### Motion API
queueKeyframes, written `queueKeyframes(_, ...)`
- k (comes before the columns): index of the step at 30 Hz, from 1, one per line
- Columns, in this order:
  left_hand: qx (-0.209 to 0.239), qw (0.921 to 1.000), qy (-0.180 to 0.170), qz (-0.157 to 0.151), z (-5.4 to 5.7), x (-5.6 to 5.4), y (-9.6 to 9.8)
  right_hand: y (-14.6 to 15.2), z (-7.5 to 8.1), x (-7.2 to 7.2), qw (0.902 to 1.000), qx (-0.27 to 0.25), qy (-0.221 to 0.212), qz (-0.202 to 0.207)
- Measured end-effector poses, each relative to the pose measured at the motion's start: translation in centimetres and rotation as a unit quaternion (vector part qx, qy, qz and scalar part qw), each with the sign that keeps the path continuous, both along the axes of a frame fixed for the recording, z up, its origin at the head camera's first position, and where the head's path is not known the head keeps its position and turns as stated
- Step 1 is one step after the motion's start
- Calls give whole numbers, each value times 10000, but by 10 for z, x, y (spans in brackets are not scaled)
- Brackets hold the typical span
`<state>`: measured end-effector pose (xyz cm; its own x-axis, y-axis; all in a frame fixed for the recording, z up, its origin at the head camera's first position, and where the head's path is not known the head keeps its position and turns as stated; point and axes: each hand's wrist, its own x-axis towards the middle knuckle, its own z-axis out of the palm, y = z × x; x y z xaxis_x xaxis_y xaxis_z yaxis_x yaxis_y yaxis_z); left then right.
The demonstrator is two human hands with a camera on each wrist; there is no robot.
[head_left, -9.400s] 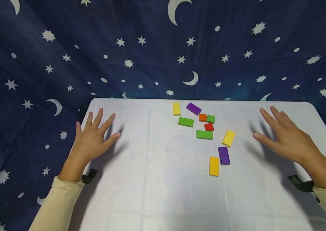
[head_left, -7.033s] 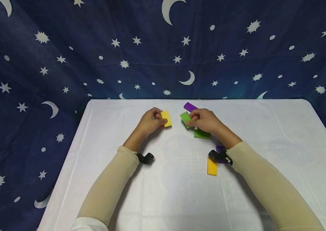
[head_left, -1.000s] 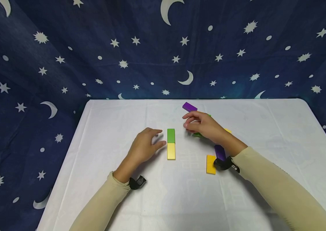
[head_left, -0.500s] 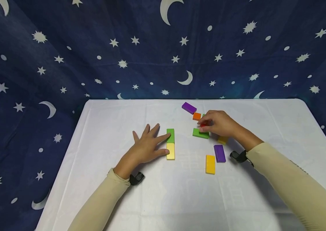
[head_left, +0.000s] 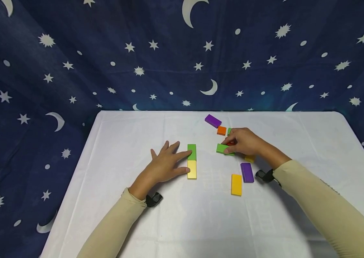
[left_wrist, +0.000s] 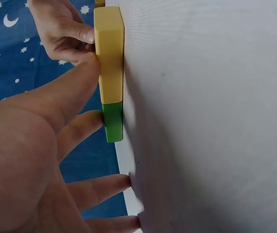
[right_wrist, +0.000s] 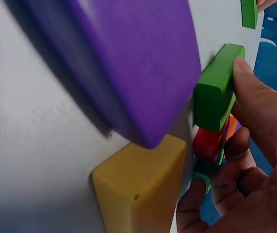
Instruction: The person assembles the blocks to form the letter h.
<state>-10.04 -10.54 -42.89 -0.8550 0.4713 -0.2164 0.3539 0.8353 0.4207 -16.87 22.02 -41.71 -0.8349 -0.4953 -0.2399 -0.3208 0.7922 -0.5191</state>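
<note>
In the head view, a green block [head_left: 192, 150] and a pale yellow block [head_left: 192, 170] lie end to end in a line. My left hand [head_left: 162, 166] is spread beside them, its index finger touching the green one and its thumb the yellow one. Farther right, my right hand [head_left: 246, 143] pinches another long green block [head_left: 221, 148] between thumb and index finger. That block [right_wrist: 209, 103] rests on the table in the right wrist view. Under the right hand sit a red block [head_left: 231, 142] and a small green block [head_left: 229, 131], both partly hidden.
An orange block [head_left: 221, 130] touches or nearly touches a purple block [head_left: 213, 120] at the back. Nearer lie another purple block [head_left: 247, 172], an amber block [head_left: 236, 185] and a half-covered yellow block [head_left: 250, 158]. The white table [head_left: 130, 136] meets a starry cloth [head_left: 156, 82] behind.
Over several seconds a yellow and a green block were carried left and lined up. Since half a second ago my right hand shifted from the red block onto the long green one; my left stayed.
</note>
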Motion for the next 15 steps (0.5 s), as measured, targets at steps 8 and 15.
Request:
queueKeyframes(8, 88, 9999, 28, -45, -1, -2, 0, -3, 0, 7, 9995, -253, 123, -129)
queueKeyframes(15, 171, 9997, 5, -147, -3, -3, -1, -4, -2, 9, 9989, -385, 232, -132)
